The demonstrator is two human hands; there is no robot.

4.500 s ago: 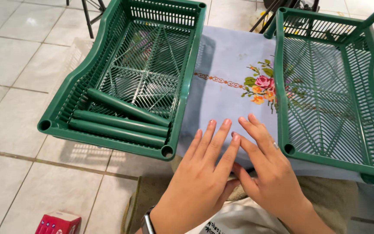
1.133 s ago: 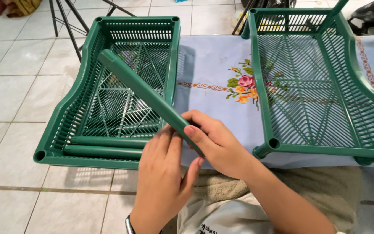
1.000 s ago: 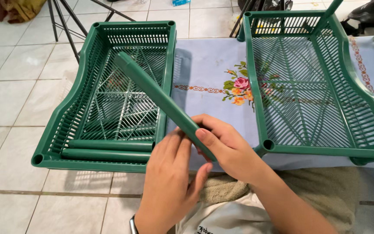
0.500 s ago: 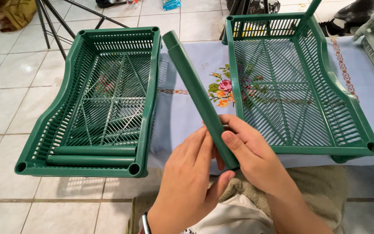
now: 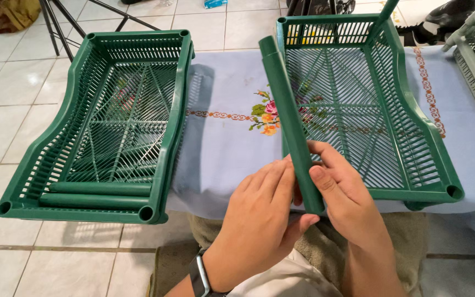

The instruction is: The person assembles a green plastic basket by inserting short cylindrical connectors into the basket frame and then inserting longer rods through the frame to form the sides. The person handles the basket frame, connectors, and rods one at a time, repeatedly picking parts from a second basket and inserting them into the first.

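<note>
Head view: right hand [image 5: 343,190] wrapped around near end of green tube [image 5: 290,115], thumb across front. Left hand [image 5: 262,212] cupped against same end, fingers flat along tube's left side. Smooth, dark green plastic, round in section, narrower collar at far tip. Long axis near-to-far, tilted slightly left toward far end, raised over pale blue embroidered cloth [image 5: 224,137]. Just right: empty green slatted tray [image 5: 421,124]. Farther left: second tray [image 5: 174,118] with two more tubes [image 5: 97,194] lying crosswise at near edge.
</note>
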